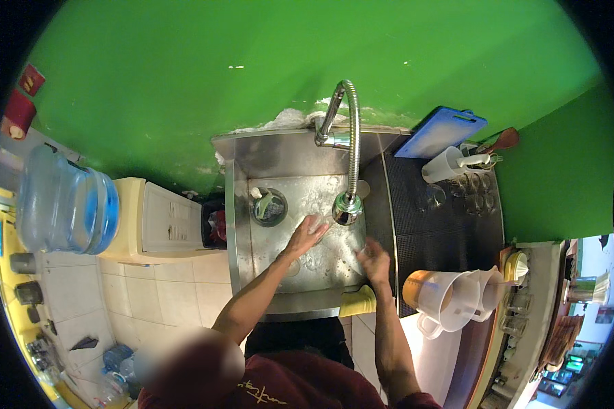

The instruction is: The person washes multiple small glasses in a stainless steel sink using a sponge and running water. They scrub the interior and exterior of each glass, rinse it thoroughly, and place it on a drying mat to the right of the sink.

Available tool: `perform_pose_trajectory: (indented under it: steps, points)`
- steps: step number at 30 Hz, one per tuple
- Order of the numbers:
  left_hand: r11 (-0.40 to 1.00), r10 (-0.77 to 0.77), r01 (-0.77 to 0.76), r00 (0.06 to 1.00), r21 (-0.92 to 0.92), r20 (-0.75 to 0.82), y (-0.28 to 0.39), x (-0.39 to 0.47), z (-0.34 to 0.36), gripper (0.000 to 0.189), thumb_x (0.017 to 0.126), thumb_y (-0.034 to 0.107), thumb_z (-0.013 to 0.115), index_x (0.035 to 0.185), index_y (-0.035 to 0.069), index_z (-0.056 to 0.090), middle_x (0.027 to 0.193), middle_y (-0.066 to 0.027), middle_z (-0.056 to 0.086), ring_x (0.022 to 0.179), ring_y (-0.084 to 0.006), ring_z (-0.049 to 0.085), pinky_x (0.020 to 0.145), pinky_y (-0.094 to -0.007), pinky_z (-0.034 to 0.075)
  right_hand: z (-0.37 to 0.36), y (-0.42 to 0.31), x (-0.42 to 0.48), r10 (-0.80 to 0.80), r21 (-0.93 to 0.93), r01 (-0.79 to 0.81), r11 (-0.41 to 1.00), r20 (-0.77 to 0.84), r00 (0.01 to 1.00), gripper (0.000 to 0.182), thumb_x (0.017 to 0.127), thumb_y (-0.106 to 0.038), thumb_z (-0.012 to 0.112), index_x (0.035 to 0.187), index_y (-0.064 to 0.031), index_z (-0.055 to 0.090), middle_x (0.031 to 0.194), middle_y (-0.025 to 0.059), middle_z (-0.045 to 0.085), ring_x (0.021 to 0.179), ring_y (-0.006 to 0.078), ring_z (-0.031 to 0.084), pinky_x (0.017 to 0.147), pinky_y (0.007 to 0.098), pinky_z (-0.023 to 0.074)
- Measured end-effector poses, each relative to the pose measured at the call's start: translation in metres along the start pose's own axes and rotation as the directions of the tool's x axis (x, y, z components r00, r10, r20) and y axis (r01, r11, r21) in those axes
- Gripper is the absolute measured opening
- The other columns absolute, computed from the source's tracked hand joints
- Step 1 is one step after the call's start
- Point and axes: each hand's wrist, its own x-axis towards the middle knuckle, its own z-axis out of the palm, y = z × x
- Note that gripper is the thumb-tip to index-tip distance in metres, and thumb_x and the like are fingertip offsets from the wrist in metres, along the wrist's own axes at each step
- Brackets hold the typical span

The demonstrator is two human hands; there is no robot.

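Over a stainless steel sink, my left hand reaches in with its fingers spread around a bright, clear patch; whether that is water or glass I cannot tell. My right hand is at the sink's right side, its fingers curled and blurred beside something transparent, perhaps a glass. Above and between them hangs the head of a flexible chrome faucet. In the sink's left part sits a round dark bowl with a green and white item and suds. A yellow cloth drapes over the front edge, near my right forearm.
Right of the sink, a black mat bears clear glasses, a white pitcher with utensils and large plastic measuring jugs. A blue-edged cutting board leans on the green wall. At left stands a water dispenser with a large bottle.
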Motion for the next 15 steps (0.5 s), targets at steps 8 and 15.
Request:
perform_pose_trajectory:
  steps: [8, 15]
  points:
    - [0.938, 0.344, -0.326, 0.917, 0.113, -0.205, 0.021, -0.007, -0.023, 0.074, 0.079, 0.017, 0.089, 0.139, 0.005, 0.047, 0.139, -0.0157, 0.056, 0.133, -0.0322, 0.054, 0.112, -0.0414, 0.042, -0.008, -0.02, -0.04, 0.109, 0.144, -0.145, 0.979, 0.231, 0.967, 0.058, 0.086, -0.024, 0.084, 0.13, 0.0065, 0.062, 0.092, 0.0114, 0.071, 0.073, 0.0131, 0.064, 0.066, 0.0295, 0.0528]
    - [0.967, 0.247, -0.254, 0.957, -0.025, -0.154, 0.043, -0.007, 0.006, 0.075, 0.078, 0.016, 0.089, 0.141, 0.009, 0.047, 0.139, -0.0153, 0.056, 0.131, -0.0324, 0.055, 0.114, -0.041, 0.041, -0.05, -0.126, -0.021, 0.089, 0.804, -0.229, 0.549, 0.217, 0.972, 0.058, 0.1, -0.025, 0.069, 0.144, 0.0065, 0.048, 0.121, 0.02, 0.068, 0.089, 0.02, 0.068, 0.079, 0.0323, 0.0554]
